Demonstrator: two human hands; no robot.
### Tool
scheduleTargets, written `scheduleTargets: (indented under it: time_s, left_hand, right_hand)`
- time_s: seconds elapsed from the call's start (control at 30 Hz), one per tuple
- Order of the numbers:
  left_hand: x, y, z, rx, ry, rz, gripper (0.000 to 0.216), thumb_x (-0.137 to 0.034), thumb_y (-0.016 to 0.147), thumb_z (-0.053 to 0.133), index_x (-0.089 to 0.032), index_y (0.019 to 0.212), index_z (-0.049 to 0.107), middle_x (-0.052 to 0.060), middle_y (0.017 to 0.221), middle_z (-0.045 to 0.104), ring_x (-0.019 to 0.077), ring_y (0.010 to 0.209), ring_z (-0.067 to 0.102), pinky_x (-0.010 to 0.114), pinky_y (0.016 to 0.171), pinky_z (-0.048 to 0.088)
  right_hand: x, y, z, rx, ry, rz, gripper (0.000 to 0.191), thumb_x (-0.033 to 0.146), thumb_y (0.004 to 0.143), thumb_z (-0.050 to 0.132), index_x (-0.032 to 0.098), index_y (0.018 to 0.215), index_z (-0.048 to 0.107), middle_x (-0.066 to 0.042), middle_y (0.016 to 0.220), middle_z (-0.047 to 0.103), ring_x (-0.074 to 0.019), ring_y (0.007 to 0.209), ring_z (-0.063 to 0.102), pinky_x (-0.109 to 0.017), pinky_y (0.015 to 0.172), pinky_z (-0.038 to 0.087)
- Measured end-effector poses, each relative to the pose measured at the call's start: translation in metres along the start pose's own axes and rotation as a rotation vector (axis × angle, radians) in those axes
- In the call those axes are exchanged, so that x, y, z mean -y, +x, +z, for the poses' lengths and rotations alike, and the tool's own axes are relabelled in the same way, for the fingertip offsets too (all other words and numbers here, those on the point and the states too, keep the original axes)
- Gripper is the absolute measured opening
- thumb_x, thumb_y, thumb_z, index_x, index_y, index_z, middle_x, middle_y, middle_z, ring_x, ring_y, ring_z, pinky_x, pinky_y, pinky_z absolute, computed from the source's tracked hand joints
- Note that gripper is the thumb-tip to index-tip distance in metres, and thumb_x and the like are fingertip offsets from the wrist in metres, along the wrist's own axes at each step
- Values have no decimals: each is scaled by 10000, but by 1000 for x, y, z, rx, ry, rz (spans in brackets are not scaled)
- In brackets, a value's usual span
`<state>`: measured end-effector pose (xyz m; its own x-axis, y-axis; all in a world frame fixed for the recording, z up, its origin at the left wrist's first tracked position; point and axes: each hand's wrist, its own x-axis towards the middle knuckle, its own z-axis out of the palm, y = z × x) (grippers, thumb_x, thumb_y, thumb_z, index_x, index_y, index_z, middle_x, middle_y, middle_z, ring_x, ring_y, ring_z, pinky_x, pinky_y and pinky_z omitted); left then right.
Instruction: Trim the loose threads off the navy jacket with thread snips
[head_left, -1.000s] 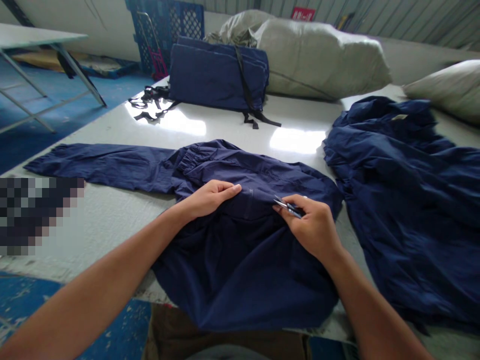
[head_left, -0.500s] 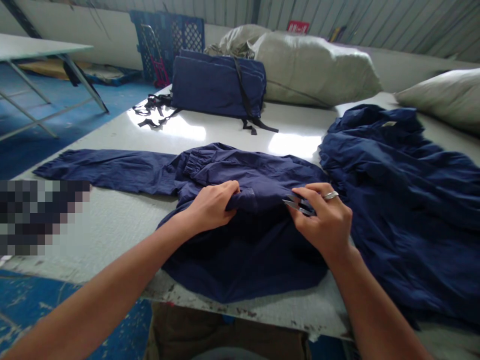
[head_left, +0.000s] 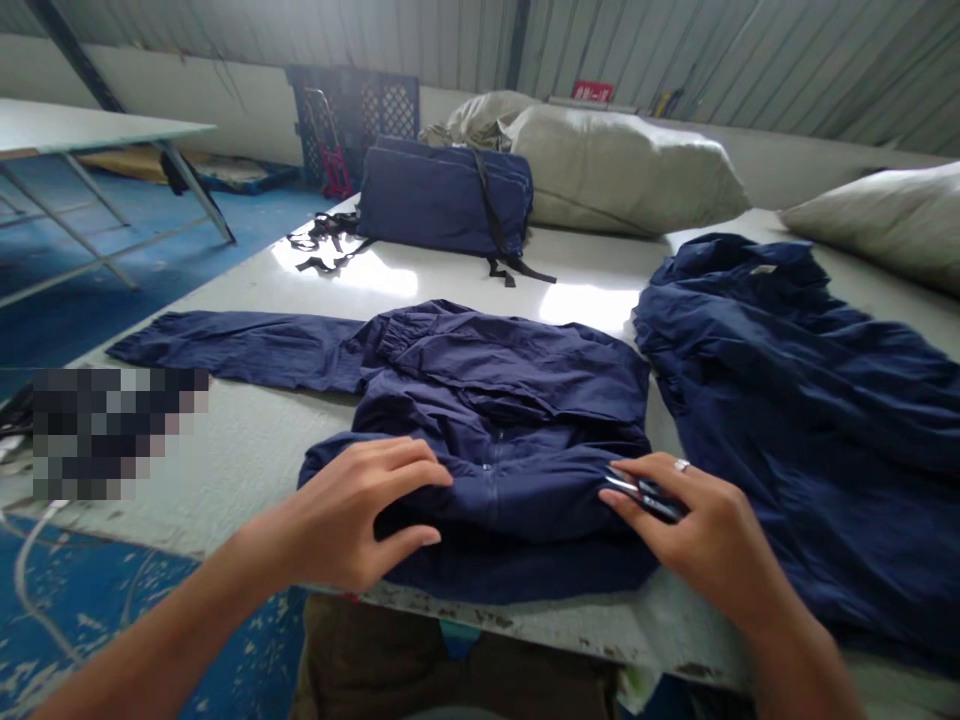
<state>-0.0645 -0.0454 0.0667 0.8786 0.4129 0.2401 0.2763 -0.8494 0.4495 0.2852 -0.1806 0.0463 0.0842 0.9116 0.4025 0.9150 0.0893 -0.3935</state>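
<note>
A navy garment [head_left: 502, 400] lies on the white table [head_left: 247, 450] in front of me, its sleeve stretched out to the left and its near part folded into a thick roll at the table's front edge. My left hand [head_left: 352, 515] curls round the left end of that fold, fingers over and thumb under. My right hand [head_left: 705, 535] presses on the right end of the fold and holds a small pair of thread snips [head_left: 645, 495] between thumb and fingers. A ring shows on that hand.
A heap of navy garments [head_left: 795, 400] covers the table's right side. A strapped navy bundle [head_left: 442, 195] and loose black straps [head_left: 322, 240] lie at the back, with grey sacks [head_left: 630, 170] behind. A second table [head_left: 90, 125] stands at left over blue floor.
Both hands have drawn the garment's folded part toward me, from mid-table down to the front edge. The hem that hung over the edge is now folded up onto the table.
</note>
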Motion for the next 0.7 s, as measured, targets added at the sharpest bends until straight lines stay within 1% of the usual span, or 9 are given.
scheduleTargets:
  time_s: [0.07,0.17,0.23,0.3,0.33,0.4,0.47,0.57,0.7]
  left_hand:
    - [-2,-15,1,-78,-14,-41,221,-224,959,604,-237,1166,680,80,1072,774,227,923,751,324,818,593]
    - [6,-28,1,-239,67,-112,196,-194,958,585,-262,1071,730,49,982,804,215,835,764,307,771,598]
    - [17,-34,-2,-338,203,-216,160,-255,948,615,-269,1019,758,58,978,806,265,883,756,379,862,596]
    - [29,-38,-7,-371,283,-341,185,-365,930,650,-255,1004,778,88,1027,799,328,990,730,471,970,564]
    - [34,-41,-10,-353,256,-392,234,-421,921,662,-247,1017,784,96,1064,796,337,1030,722,484,1000,552]
    - [42,-48,-15,-268,96,-483,302,-498,893,694,-248,1035,789,73,1104,803,314,1052,734,430,997,565]
    - [47,-58,-19,-194,-59,-567,283,-496,867,727,-270,1024,790,23,1085,816,284,1031,748,375,957,580]
    - [49,-72,-26,-130,-215,-627,228,-394,863,725,-311,1069,773,-24,1098,819,271,1059,747,382,963,582]
    - [52,-82,-33,-76,-357,-647,398,-251,803,724,-329,1193,713,-14,1202,798,271,1139,726,420,1023,566]
  right_hand:
    - [5,-12,0,10,18,22,307,449,899,735,221,1101,771,-57,928,808,-250,806,785,-348,750,624]
    - [11,-23,-2,36,7,113,372,481,923,704,224,1185,769,-58,969,837,-259,801,808,-337,713,635]
    - [13,-25,-4,40,-68,158,345,470,944,660,229,1159,781,-58,977,839,-276,820,814,-358,724,638]
    - [11,-26,-8,29,-197,173,301,461,947,626,249,1075,798,-59,952,822,-294,808,804,-394,716,630]
    - [9,-27,-10,23,-261,173,285,466,942,620,258,1016,800,-62,937,804,-295,778,794,-402,687,620]
    - [2,-28,-14,19,-318,156,279,487,928,625,259,915,783,-71,952,770,-280,740,773,-396,649,603]
    - [-7,-30,-17,10,-256,136,270,477,915,638,242,875,765,-88,1044,769,-278,822,782,-394,728,621]
    - [-21,-34,-19,63,-78,176,231,414,892,652,233,970,774,-78,1082,805,-284,949,793,-379,837,632]
    - [-25,-39,-21,144,43,263,296,356,843,679,245,1103,770,-39,1018,828,-271,916,796,-345,805,632]
